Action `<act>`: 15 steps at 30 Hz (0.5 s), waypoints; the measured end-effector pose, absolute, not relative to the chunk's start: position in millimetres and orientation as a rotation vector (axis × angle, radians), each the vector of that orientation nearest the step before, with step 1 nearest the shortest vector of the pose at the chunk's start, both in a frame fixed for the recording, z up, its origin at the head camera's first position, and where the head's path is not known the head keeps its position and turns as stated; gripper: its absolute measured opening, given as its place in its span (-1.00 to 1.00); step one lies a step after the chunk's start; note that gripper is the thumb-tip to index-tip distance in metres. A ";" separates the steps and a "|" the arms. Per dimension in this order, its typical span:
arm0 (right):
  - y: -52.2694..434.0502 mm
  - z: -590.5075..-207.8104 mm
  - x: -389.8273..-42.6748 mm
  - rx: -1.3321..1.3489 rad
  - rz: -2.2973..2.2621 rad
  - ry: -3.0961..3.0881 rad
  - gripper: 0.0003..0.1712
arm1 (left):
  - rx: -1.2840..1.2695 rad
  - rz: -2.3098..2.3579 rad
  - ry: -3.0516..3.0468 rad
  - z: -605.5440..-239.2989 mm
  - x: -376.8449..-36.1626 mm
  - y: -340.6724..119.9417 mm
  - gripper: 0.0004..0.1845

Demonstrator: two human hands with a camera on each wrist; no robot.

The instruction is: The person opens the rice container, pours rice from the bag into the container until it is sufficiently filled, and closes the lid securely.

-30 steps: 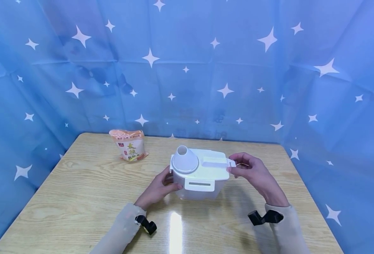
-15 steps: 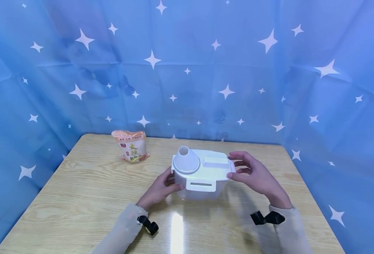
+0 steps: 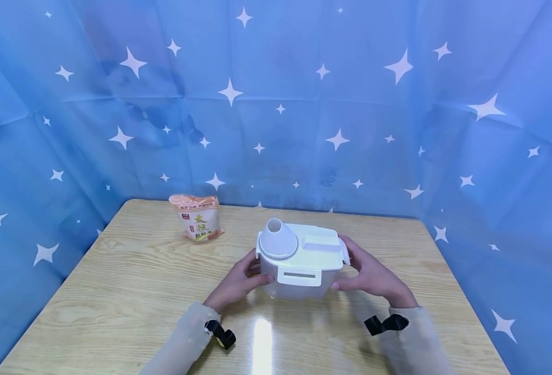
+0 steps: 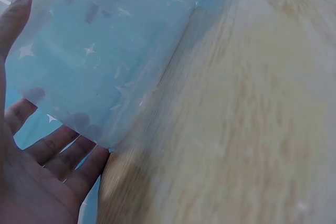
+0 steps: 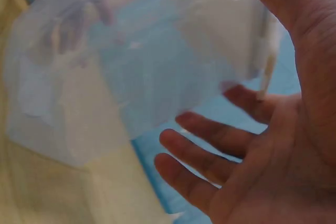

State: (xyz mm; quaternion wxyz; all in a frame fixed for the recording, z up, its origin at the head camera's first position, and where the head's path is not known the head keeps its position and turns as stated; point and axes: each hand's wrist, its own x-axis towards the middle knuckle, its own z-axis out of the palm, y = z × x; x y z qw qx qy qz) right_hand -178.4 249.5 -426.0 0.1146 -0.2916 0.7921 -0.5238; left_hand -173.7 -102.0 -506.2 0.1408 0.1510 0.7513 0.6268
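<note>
A translucent white plastic storage container (image 3: 299, 290) stands near the middle of the table. Its white lid (image 3: 320, 256) carries a cone-shaped cup (image 3: 278, 242) on the left, a raised block on the right and latches on its sides. My left hand (image 3: 238, 281) holds the container's left end, thumb at the front and fingers behind; through the wall, fingertips show in the left wrist view. Around the right end, below the side latch (image 3: 345, 252), my right hand (image 3: 374, 276) has its thumb and fingers spread. In the right wrist view its fingers (image 5: 202, 156) are extended near the wall.
A sealed food bag (image 3: 198, 219), orange and white with printed characters, stands at the back left of the wooden table (image 3: 130, 291). Behind the table and on both sides hangs a blue curtain (image 3: 276, 104) with white stars.
The container's right side latch, sticking outward a second ago, is now folded down. My right hand has left the latch and moved lower around the right end. The left hand keeps its hold.
</note>
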 end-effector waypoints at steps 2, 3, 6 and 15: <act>246.6 -433.9 -180.1 -0.878 -1.560 2.293 0.16 | 0.431 1.806 2.178 -505.6 -173.4 -101.4 -0.16; 245.3 -437.8 -181.1 -0.888 -1.577 2.276 0.17 | 0.429 1.804 2.182 -505.4 -173.4 -101.2 -0.16; 241.4 -447.8 -181.6 -0.858 -1.640 2.259 0.13 | 0.429 1.803 2.187 -505.5 -173.4 -100.8 -0.16; 231.4 -462.8 -183.1 -0.794 -1.790 2.256 -0.09 | 0.428 1.806 2.182 -506.7 -173.8 -101.2 -0.16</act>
